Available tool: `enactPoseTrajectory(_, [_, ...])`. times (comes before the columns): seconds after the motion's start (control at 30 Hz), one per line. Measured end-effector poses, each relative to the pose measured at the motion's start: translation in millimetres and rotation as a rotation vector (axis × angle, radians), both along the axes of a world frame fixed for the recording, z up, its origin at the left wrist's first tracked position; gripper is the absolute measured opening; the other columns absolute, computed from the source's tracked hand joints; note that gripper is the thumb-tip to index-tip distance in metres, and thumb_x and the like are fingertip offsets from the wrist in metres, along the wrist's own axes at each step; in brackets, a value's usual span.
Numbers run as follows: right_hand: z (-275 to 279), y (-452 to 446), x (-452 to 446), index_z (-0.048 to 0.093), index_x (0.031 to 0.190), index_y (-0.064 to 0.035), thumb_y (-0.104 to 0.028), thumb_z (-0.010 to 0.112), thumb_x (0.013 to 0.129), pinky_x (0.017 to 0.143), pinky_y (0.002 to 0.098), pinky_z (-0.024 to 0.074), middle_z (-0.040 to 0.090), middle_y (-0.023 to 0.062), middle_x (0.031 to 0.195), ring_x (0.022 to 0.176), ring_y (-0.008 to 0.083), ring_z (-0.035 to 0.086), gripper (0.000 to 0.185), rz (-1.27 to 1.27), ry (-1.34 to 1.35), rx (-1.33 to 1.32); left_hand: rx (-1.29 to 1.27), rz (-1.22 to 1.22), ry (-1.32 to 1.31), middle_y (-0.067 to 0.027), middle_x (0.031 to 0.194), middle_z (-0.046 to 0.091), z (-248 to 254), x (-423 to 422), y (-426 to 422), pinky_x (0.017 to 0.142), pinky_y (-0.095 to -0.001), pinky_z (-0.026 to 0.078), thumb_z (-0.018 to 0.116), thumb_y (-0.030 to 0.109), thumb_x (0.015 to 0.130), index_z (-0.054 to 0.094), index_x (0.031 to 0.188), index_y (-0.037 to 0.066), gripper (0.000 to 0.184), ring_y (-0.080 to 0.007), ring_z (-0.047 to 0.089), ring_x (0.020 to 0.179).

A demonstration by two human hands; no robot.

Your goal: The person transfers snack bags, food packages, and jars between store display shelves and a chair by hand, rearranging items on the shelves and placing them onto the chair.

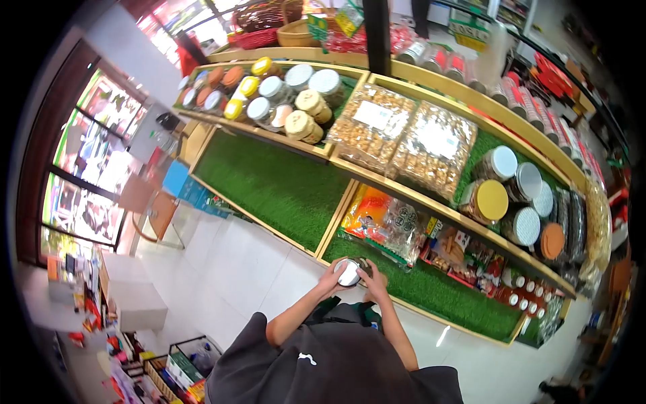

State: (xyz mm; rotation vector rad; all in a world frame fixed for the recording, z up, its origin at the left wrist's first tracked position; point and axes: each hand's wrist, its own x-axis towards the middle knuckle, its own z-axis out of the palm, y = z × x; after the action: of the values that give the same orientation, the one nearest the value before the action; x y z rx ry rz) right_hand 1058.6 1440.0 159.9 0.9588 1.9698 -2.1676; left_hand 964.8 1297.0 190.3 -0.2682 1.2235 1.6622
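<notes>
Both my hands hold one jar with a white lid (348,273) in front of my body, close to the edge of the lower green shelf (437,289). My left hand (330,279) is wrapped round the jar's left side, and my right hand (374,279) grips its right side. The lid faces up toward the camera. What the jar contains cannot be made out. Behind it on the lower shelf lies an orange and clear plastic food bag (383,222).
The upper shelf bears lidded jars (303,101), large snack bags (431,145) and more jars (488,200). A lower green panel (269,182) extends leftward. A chair (161,214) stands at left, and a black-framed rack (188,363) at lower left.
</notes>
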Motion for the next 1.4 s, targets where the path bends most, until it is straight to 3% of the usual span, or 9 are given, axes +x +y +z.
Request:
enactPoseTrajectory(0.13, [-20.1,-17.2,-22.7,0.023,0.137,-0.0058,-0.038,0.067,0.076,0.095,0.0310,0.0360,0.036,0.0147,0.132,0.119,0.0238,0.039,0.081,0.138,0.139,-0.021,-0.029,-0.020,0.196,-0.0111,0.121,0.042,23.2,-4.0,-14.2,0.073,-0.0386,0.054,0.052,0.033,0.089,0.037,0.127,0.014,0.045,-0.0232,0.051,0.106])
enactPoseTrajectory(0.4, [9.4,-117.1,-95.0,0.025,0.133,0.0025,-0.037,0.067,0.076,0.104,0.0336,0.0228,0.031,0.0213,0.134,0.126,0.0270,0.031,0.081,0.121,0.048,-0.147,-0.119,0.243,0.232,-0.0095,0.120,0.043,14.6,-33.8,-101.0,0.074,-0.0387,0.054,0.052,0.037,0.088,0.037,0.127,0.015,0.047,-0.0237,0.050,0.107])
enactPoseTrajectory(0.47, [7.5,-153.1,-115.0,0.036,0.129,0.0008,-0.047,0.061,0.078,0.088,0.0329,0.0412,0.037,0.0195,0.130,0.112,0.0264,0.044,0.075,0.314,0.008,-0.080,-0.046,0.388,0.074,-0.0106,0.120,0.043,10.6,-41.5,-143.9,0.076,-0.0416,0.053,0.052,0.040,0.088,0.036,0.126,0.016,0.048,-0.0264,0.050,0.107])
enactPoseTrajectory(0.57, [22.6,-212.5,-143.8,0.035,0.130,-0.0031,-0.056,0.058,0.076,0.057,0.0281,0.0481,0.045,0.0164,0.121,0.099,0.0237,0.053,0.079,0.517,-0.165,-0.056,-0.088,0.490,0.030,-0.0123,0.122,0.041,5.7,-58.4,-213.2,0.077,-0.0466,0.052,0.052,0.042,0.087,0.035,0.125,0.017,0.048,-0.0296,0.049,0.107])
enactPoseTrajectory(0.8, [1.6,-381.5,-225.1,0.022,0.136,0.0012,-0.057,0.059,0.074,0.067,0.0380,0.0511,0.033,0.0209,0.134,0.111,0.0307,0.047,0.093,0.876,-0.244,-0.120,-0.075,0.858,-0.027,-0.0140,0.127,0.037,-1.1,-80.6,-366.2,0.084,-0.0509,0.047,0.047,0.045,0.089,0.026,0.128,0.015,0.053,-0.0331,0.044,0.114])
enactPoseTrajectory(1.0, [2.5,-485.0,-258.3,0.032,0.132,0.0016,-0.055,0.063,0.072,0.076,0.0317,0.0499,0.035,0.0213,0.130,0.111,0.0301,0.047,0.088,0.955,-0.200,-0.018,-0.073,1.059,-0.004,-0.0149,0.125,0.039,-11.2,-100.3,-451.9,0.078,-0.0488,0.051,0.048,0.045,0.088,0.027,0.128,0.015,0.054,-0.0337,0.046,0.112])
enactPoseTrajectory(1.07, [-21.5,-510.8,-277.0,0.026,0.135,-0.0019,-0.050,0.060,0.077,0.051,0.0272,0.0509,0.044,0.0191,0.121,0.079,0.0189,0.059,0.083,0.962,-0.166,-0.005,-0.148,1.082,-0.004,-0.0158,0.121,0.042,-20.9,-118.4,-473.2,0.074,-0.0439,0.053,0.048,0.045,0.088,0.030,0.126,0.015,0.052,-0.0318,0.051,0.105])
enactPoseTrajectory(1.27, [-60.8,-593.9,-364.2,0.042,0.125,-0.0093,-0.048,0.060,0.078,0.051,0.0289,0.0515,0.056,0.0100,0.098,0.075,0.0190,0.061,0.063,0.888,-0.213,-0.098,-0.103,1.108,-0.069,-0.0150,0.116,0.045,-39.3,-208.6,-552.6,0.071,-0.0397,0.054,0.048,0.047,0.087,0.030,0.127,0.013,0.055,-0.0277,0.056,0.096])
enactPoseTrajectory(1.4, [-31.9,-656.0,-438.4,0.038,0.130,-0.0101,-0.051,0.061,0.077,0.056,0.0309,0.0529,0.052,0.0140,0.112,0.084,0.0213,0.060,0.070,0.885,-0.345,-0.148,-0.061,1.141,-0.076,-0.0154,0.120,0.043,-64.3,-273.4,-616.2,0.072,-0.0455,0.053,0.049,0.046,0.087,0.031,0.127,0.013,0.055,-0.0303,0.052,0.103])
